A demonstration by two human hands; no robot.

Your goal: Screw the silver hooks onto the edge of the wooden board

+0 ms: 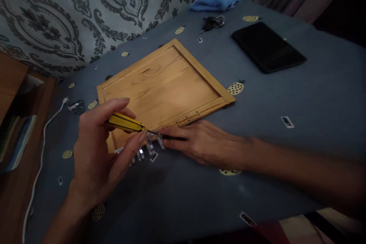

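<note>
My left hand [98, 152] is closed around a yellow and black screwdriver [124, 122]. The screwdriver's metal shaft points right, its tip by the front edge of a framed wooden board [154, 87]. There, my right hand [206, 141] has thumb and fingers pinched at a silver metal hook [161, 142]. A narrow dark strip shows between those fingers; whether it is a thing or shadow I cannot tell. Several other silver hooks [150, 146] line the same edge to the left. Small dark holes run along the board's edge beyond my right fingers.
A black tablet [268, 47] lies at the back right. Keys [213, 23] and a blue cloth [219, 0] are near the patterned wall. On the left are a white cable [42, 148], a small metallic object [76, 107] and a wooden shelf [42, 103] with books.
</note>
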